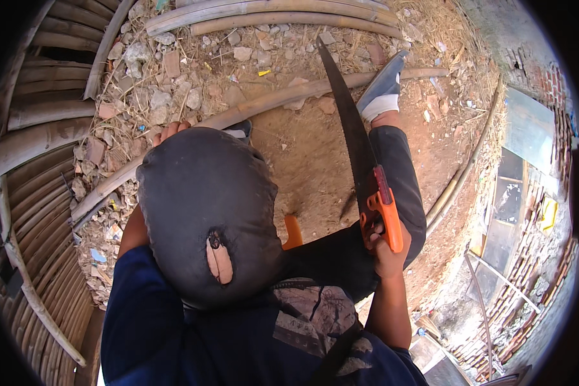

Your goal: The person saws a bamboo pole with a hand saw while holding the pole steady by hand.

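Right hand (387, 248): grip shut round the orange handle of a saw (360, 154), just right of the knee; the dark toothed blade runs up and away to the far middle.
Left hand (170, 130): only fingertips show past the dark head covering (202, 206); they touch the long bamboo pole (251, 106). How its grip stands cannot be told.
Person: dark blue top, black trouser leg (399, 186) stretched out to the right, grey shoe (383, 83) with white sock resting at the pole, far middle.
Ground (302, 161): bare reddish-brown earth in the middle, dry and packed; a small orange thing lies by the knee.
Rubble (154, 83): broken brick, stones and straw, far left to far middle, with small scraps of blue, yellow and white litter among it.
Bamboo stacks: curved poles piled along the left edge (32, 193); more poles (270, 16) lie at the far edge.
Wall (547, 212): rough red brick on the right, with a pale grey panel, a dark opening and a yellow patch beside it.
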`<state>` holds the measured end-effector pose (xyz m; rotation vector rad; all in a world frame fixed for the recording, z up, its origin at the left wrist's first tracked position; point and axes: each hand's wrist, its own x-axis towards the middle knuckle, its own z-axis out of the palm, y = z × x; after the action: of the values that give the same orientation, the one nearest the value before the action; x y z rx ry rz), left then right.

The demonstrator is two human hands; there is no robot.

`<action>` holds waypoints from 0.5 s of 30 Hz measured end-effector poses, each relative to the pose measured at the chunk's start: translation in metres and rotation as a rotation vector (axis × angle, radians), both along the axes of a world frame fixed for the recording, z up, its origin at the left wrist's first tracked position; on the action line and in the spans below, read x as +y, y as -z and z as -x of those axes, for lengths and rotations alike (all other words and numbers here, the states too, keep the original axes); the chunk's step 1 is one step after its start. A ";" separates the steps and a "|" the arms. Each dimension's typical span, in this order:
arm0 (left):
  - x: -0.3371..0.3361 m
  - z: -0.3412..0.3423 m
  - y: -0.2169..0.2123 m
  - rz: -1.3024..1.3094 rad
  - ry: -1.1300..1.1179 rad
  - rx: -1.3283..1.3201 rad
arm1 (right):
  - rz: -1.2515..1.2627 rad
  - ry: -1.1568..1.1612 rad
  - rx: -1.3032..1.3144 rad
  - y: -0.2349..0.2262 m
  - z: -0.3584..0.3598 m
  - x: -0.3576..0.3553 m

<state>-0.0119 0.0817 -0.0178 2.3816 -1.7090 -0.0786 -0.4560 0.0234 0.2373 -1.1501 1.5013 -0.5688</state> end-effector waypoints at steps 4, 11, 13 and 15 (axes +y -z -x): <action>-0.003 -0.001 -0.007 -0.115 0.012 0.060 | -0.010 -0.059 0.060 -0.006 -0.006 0.005; -0.004 -0.001 -0.008 -0.242 0.009 0.116 | -0.021 -0.141 0.163 -0.012 -0.010 0.009; -0.005 -0.001 -0.007 -0.259 0.001 0.120 | -0.019 -0.160 0.185 -0.010 -0.007 0.009; -0.005 -0.001 -0.006 -0.272 -0.003 0.122 | -0.027 -0.163 0.195 -0.007 -0.005 0.010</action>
<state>-0.0109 0.0764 -0.0118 2.5059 -1.7332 -0.4750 -0.4506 0.0331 0.2443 -1.3229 1.5565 -0.3322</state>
